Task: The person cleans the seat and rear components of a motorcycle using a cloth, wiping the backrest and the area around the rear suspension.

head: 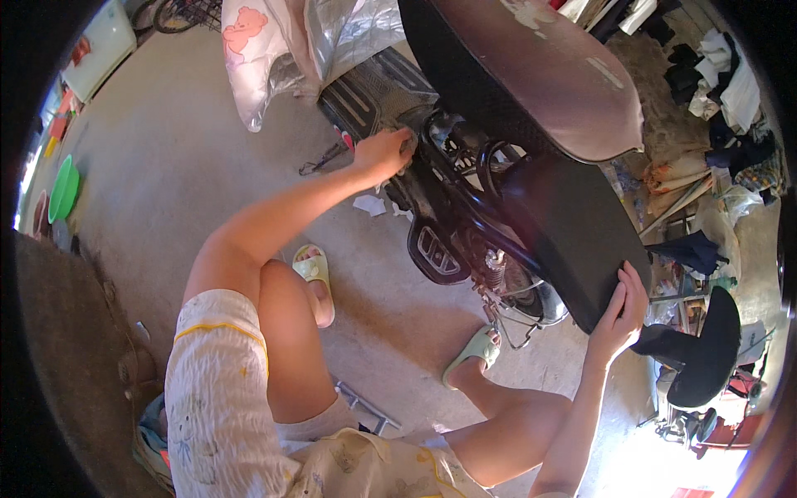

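Observation:
An electric scooter stands before me, its footboard (373, 93) at the top and its rear wheel (529, 295) lower down. My left hand (383, 152) holds a greyish crumpled cloth (408, 144) against the black side of the scooter, just behind the footboard. My right hand (622, 308) rests on the end of the long black rear seat (573, 218), fingers on its edge. The brown front seat (542, 75), with worn pale patches, is above it. Below the frame bars is a black footrest (438, 254). A silvery quilted cover with a pink bear (246, 31) hangs at the front.
Scraps of white paper (370, 205) lie on the concrete floor. A metal stand (367, 408) is under me. Clothes (728, 81), a folded dark umbrella (691, 252) and a black seat (710, 355) are at the right. A green basin (64, 188) stands at far left.

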A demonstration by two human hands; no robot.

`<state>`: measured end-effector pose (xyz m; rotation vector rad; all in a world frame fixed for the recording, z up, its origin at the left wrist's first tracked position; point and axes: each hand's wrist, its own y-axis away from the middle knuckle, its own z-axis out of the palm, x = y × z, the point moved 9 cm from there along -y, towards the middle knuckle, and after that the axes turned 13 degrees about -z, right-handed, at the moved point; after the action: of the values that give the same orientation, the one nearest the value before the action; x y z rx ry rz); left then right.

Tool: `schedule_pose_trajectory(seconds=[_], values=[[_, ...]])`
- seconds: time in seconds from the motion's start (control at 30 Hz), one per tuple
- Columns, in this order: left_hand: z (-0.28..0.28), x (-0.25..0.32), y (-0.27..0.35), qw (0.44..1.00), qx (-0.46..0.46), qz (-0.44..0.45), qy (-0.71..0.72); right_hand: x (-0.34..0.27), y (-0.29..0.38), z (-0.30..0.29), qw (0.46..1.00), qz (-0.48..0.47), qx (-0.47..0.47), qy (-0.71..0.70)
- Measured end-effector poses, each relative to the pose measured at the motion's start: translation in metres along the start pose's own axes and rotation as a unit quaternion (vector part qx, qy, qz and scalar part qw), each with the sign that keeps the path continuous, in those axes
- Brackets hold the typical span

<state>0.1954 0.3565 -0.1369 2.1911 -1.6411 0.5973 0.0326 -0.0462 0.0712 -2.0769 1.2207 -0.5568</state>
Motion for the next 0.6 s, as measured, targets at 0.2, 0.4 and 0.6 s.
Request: schedule_pose_trajectory(seconds=[0.2, 0.4, 0.6], values=[[-0.013, 0.001, -0.024, 0.993, 0.094, 0.048, 0.059, 0.005, 0.002, 0.004, 1.000, -0.007, -0.013, -0.011], [-0.017, 0.008, -0.014, 0.995, 0.067, 0.041, 0.053, 0.011, 0.003, 0.005, 0.999, -0.002, -0.047, -0.019], [-0.007, 0.012, 0.023, 0.996, 0.007, 0.066, 0.055, 0.012, 0.000, 0.010, 0.996, 0.014, -0.085, -0.016]])
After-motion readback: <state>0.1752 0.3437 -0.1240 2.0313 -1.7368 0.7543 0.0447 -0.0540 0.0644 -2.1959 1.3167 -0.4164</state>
